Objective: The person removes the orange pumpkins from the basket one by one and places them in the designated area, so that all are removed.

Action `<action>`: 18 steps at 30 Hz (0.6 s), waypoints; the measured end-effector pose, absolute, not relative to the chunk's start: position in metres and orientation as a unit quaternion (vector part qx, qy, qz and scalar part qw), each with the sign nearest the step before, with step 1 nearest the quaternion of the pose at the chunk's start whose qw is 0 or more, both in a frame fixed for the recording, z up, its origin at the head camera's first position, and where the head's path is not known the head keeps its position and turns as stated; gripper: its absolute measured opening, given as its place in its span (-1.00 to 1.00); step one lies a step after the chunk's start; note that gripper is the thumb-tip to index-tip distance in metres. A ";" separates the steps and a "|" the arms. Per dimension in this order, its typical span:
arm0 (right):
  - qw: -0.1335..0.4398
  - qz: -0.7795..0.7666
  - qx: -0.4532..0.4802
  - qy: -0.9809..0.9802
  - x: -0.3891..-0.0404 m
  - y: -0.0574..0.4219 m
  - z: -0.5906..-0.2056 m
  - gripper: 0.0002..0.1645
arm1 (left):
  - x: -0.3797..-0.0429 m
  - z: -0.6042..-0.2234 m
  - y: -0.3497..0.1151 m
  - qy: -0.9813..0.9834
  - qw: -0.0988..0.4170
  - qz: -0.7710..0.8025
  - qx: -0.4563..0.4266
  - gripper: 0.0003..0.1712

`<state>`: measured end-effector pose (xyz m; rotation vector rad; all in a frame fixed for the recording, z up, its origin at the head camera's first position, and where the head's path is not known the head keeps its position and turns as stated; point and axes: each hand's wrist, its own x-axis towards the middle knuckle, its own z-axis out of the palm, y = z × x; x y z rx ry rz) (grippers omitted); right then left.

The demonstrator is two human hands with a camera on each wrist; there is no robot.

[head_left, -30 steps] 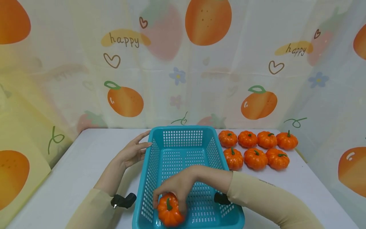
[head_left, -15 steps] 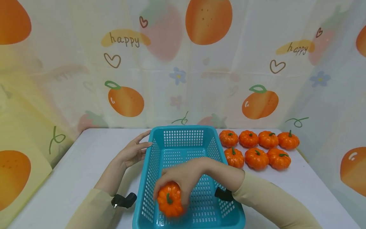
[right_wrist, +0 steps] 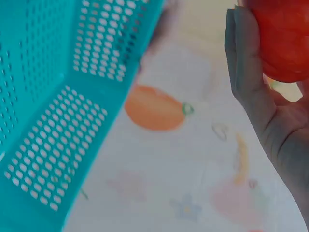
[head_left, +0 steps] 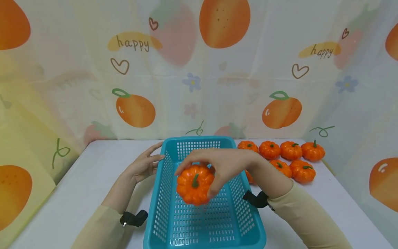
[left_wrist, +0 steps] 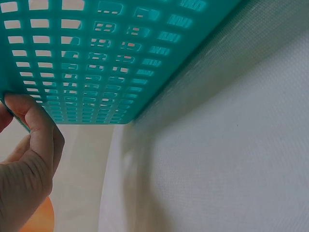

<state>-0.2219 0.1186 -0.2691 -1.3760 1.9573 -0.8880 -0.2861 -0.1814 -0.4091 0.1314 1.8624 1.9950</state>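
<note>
My right hand (head_left: 228, 166) grips a small orange pumpkin (head_left: 192, 190) with a green stem, thumb on one side and fingers over the other. The pumpkin is held up over the turquoise plastic basket (head_left: 202, 231), whose visible floor is bare. In the right wrist view the pumpkin (right_wrist: 285, 43) is raised well away from the basket wall. My left hand (head_left: 143, 167) is at the basket's left rim near the far corner. Seen from the left wrist, that hand (left_wrist: 34, 150) pinches the rim between thumb and fingers.
Several more orange pumpkins (head_left: 290, 151) stand in two rows on the white table (head_left: 320, 197), right of the basket. My right forearm partly hides the nearer row. A printed fruit curtain (head_left: 217, 103) hangs behind the table. Black wrist straps (head_left: 133, 218) show on both arms.
My right hand has lifted the pumpkin from low at the near end of the basket, carrying it up and away from me, slightly right. The left hand and basket have stayed put.
</note>
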 end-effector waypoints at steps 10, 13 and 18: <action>0.254 -0.479 -0.445 0.713 -0.229 0.155 -0.250 -0.11 | -0.286 -0.410 -0.182 0.675 0.191 0.711 0.045 -0.09; 0.242 -0.506 -0.413 0.717 -0.229 0.167 -0.249 -0.08 | -0.285 -0.410 -0.181 0.674 0.192 0.712 0.042 -0.09; 0.196 -0.523 -0.367 0.743 -0.231 0.190 -0.251 -0.07 | -0.284 -0.409 -0.180 0.673 0.190 0.713 0.039 -0.09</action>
